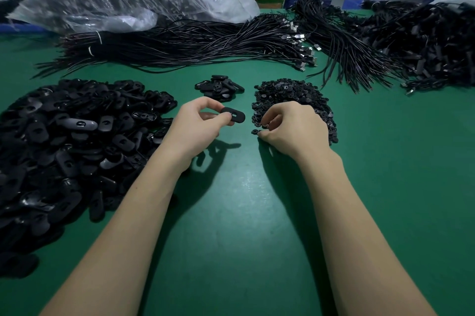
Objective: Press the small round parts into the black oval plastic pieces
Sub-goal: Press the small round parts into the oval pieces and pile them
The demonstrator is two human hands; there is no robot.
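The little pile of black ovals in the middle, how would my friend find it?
On the green table, look between the huge heap of ovals and the pile of round parts. The small pile sits there, beyond the left hand, far smaller than either.

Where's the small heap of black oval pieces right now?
In the head view, the small heap of oval pieces lies on the green table just beyond the left hand, between the big oval-piece pile and the round-parts pile.

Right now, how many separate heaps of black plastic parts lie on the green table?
3. The big heap of oval pieces lies far left, a small heap at centre beyond the hands, and the heap of round parts under the right hand.
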